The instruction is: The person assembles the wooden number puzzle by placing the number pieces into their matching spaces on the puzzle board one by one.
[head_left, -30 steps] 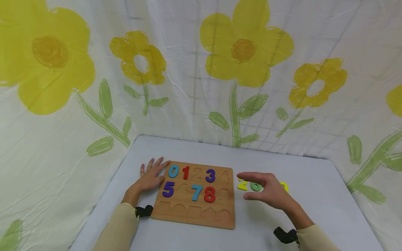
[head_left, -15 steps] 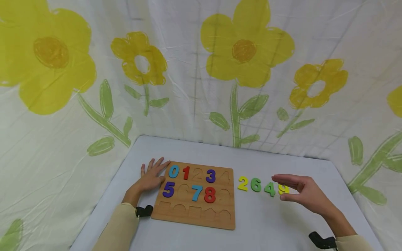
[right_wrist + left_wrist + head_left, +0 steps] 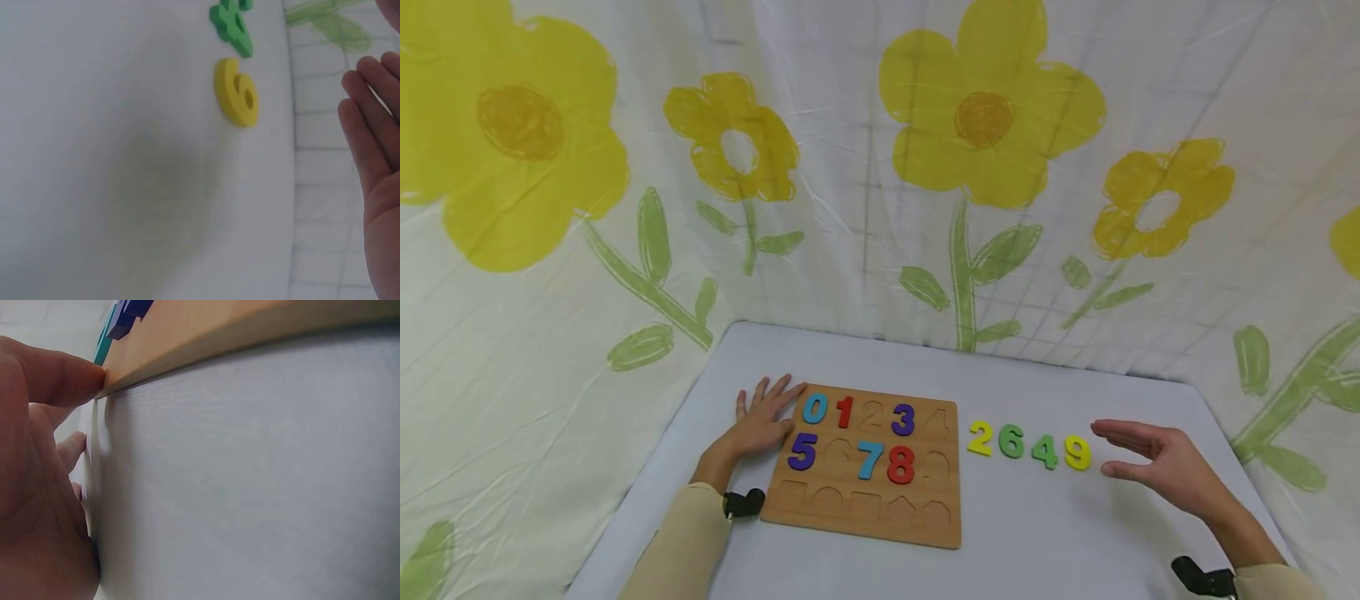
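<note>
A wooden number puzzle board (image 3: 865, 533) lies on the table with blue 0, red 1, purple 3, purple 5, blue 7 and red 8 set in it; other recesses are bare. My left hand (image 3: 758, 429) rests at its left edge, fingers spread, the thumb touching the side in the left wrist view. Right of the board a row runs: yellow 2 (image 3: 980, 438), green 6 (image 3: 1011, 442), green 4 (image 3: 1044, 452) and yellow 9 (image 3: 1077, 452). My right hand (image 3: 1172, 467) hovers right of the 9, fingers straight, thumb apart, holding nothing.
The white table (image 3: 1045, 533) ends at the back against a hanging curtain (image 3: 842, 250) printed with yellow flowers. A black wrist camera sits on each wrist, below beige sleeves (image 3: 677, 542).
My right hand has moved right, from over the loose numbers to beyond the 9, uncovering the 4 and 9. The left hand and board have stayed put.
</note>
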The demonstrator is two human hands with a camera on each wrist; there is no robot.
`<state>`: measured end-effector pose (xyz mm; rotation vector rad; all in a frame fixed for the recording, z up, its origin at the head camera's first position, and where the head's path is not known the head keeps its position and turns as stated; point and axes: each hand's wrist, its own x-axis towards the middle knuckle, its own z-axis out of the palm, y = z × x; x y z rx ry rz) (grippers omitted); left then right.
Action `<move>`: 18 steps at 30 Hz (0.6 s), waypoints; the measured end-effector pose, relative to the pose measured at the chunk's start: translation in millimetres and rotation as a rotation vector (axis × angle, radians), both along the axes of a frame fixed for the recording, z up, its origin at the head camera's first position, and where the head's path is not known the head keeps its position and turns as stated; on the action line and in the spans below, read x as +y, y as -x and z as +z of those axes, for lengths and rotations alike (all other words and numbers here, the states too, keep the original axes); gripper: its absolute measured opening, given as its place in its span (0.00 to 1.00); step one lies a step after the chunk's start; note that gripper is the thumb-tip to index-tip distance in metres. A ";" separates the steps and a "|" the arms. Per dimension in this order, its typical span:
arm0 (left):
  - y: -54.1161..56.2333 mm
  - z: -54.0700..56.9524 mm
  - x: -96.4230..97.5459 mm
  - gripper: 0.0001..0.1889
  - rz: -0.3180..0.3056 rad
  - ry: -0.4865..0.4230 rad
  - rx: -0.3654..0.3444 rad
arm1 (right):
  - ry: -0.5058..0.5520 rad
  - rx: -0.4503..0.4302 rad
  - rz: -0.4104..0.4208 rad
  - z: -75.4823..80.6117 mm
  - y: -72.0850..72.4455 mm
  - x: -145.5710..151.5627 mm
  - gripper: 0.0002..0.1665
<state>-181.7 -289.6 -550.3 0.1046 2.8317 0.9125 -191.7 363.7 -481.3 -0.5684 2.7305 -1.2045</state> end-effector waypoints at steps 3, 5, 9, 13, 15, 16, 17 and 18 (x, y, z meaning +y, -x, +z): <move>0.1 0.7 0.4 0.39 -0.002 -0.004 -0.001 | -0.019 0.002 -0.036 -10.0 1.7 3.4 0.35; 0.1 1.0 1.1 0.39 -0.004 -0.005 -0.005 | -0.027 -0.003 -0.058 -16.8 2.7 5.6 0.35; -0.1 0.0 1.5 0.39 -0.007 -0.005 -0.005 | -0.039 -0.010 -0.088 -29.2 5.6 7.2 0.36; 0.5 -1.6 0.8 0.39 -0.003 0.001 0.002 | -0.063 -0.008 -0.115 -39.2 9.7 6.3 0.38; 1.1 -2.2 0.1 0.39 0.000 0.002 -0.001 | -0.076 -0.015 -0.134 -43.9 11.5 5.8 0.40; 1.2 -2.1 -0.2 0.39 0.000 -0.001 -0.002 | -0.087 -0.020 -0.142 -46.4 12.4 5.5 0.41; 1.5 -2.3 -0.4 0.39 0.000 -0.003 -0.003 | -0.095 -0.027 -0.150 -48.9 13.2 5.3 0.41; 1.7 -2.4 -0.6 0.39 0.000 -0.004 -0.003 | -0.102 -0.032 -0.157 -51.7 14.1 5.0 0.42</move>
